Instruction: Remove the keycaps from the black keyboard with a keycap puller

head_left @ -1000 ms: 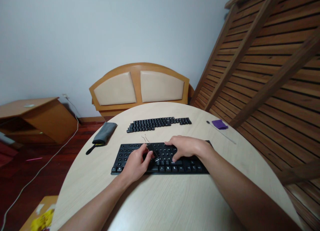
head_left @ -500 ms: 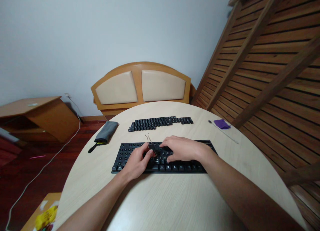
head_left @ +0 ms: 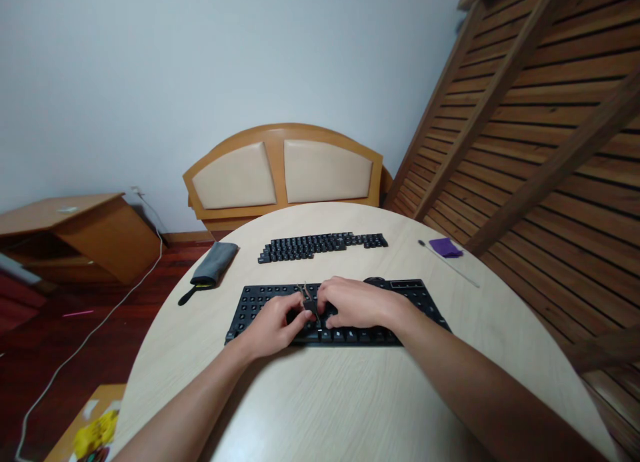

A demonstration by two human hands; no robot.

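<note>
Here, your left hand (head_left: pixel 274 323) pinches a keycap puller (head_left: pixel 311 305) over the keyboard (head_left: pixel 350 337); I can't tell your right hand's (head_left: pixel 353 301) grip.

Black keyboard (head_left: pixel 350 337) partly hidden

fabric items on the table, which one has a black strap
The grey fabric item on the left: its near end has a black strap; the purple fabric item on the right shows none.
</note>
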